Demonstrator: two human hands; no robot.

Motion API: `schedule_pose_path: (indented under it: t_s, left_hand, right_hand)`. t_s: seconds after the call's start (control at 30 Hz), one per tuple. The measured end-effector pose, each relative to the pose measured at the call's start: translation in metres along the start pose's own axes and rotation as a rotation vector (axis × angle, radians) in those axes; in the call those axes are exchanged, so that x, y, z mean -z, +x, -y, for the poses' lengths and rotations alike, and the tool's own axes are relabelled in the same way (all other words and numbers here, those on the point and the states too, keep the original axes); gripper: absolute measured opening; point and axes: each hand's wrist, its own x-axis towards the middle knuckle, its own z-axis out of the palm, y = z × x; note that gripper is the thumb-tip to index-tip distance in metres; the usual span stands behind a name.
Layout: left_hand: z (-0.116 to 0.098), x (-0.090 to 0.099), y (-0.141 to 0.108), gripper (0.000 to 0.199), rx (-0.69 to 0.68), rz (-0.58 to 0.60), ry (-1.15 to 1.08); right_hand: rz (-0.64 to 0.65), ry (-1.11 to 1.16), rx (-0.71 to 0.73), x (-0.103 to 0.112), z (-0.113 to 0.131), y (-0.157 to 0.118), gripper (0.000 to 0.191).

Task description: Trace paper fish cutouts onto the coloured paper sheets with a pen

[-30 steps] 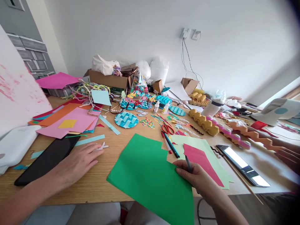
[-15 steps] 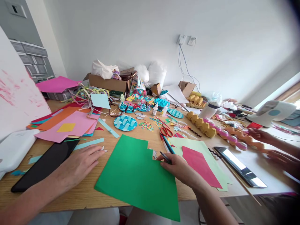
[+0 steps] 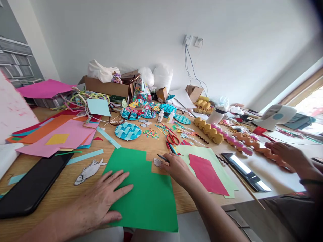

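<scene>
A green paper sheet [image 3: 146, 195] with a notch cut from its top right corner lies at the table's front edge. My left hand [image 3: 108, 195] rests on its left part with the fingers spread and nothing in them. Beside that hand lies a paper fish cutout [image 3: 90, 170]. My right hand [image 3: 176, 165] is closed on a dark pencil [image 3: 163, 157] at the sheet's right side, by the notch. A small fish cutout [image 3: 157, 163] shows in the notch. Red scissors [image 3: 173, 138] lie just beyond my right hand.
A black tablet [image 3: 35, 185] and stacked coloured papers [image 3: 68, 129] are at left. Red paper [image 3: 208, 174] lies on light green paper at right, near a dark-framed panel [image 3: 246, 171] and a stick. Another person's hand [image 3: 290, 154] is at far right, by egg-carton strips [image 3: 208, 131].
My left hand has moved right onto the green sheet, and the fish cutout to its left is now uncovered. The view has shifted. My right hand still holds the pencil.
</scene>
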Motion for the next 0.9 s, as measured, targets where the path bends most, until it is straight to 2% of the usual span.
schedule_pose_path:
  t_s: [0.13, 0.23, 0.43, 0.63, 0.77, 0.9]
  left_hand:
    - [0.004, -0.007, -0.003, 0.091, -0.006, 0.021, -0.011]
    - [0.003, -0.007, -0.002, 0.101, -0.039, 0.018, -0.026]
    - [-0.01, 0.006, -0.003, 0.089, 0.008, 0.041, -0.053]
    - [-0.008, -0.007, 0.0, 0.083, -0.015, -0.036, -0.036]
    - [-0.013, -0.008, 0.005, 0.073, 0.027, -0.036, -0.013]
    - [-0.016, -0.014, 0.009, 0.071, 0.032, -0.117, -0.001]
  right_hand:
    - [0.066, -0.023, -0.006, -0.003, 0.004, 0.014, 0.016]
    - [0.067, -0.025, -0.003, -0.003, 0.007, 0.016, 0.014]
    - [0.041, 0.066, -0.05, -0.005, 0.004, 0.016, 0.017]
    - [-0.054, 0.131, -0.021, 0.004, -0.002, 0.025, 0.013]
    - [-0.05, 0.122, -0.017, 0.005, -0.006, 0.035, 0.011]
    - [-0.039, 0.085, -0.044, -0.002, -0.011, 0.046, 0.01]
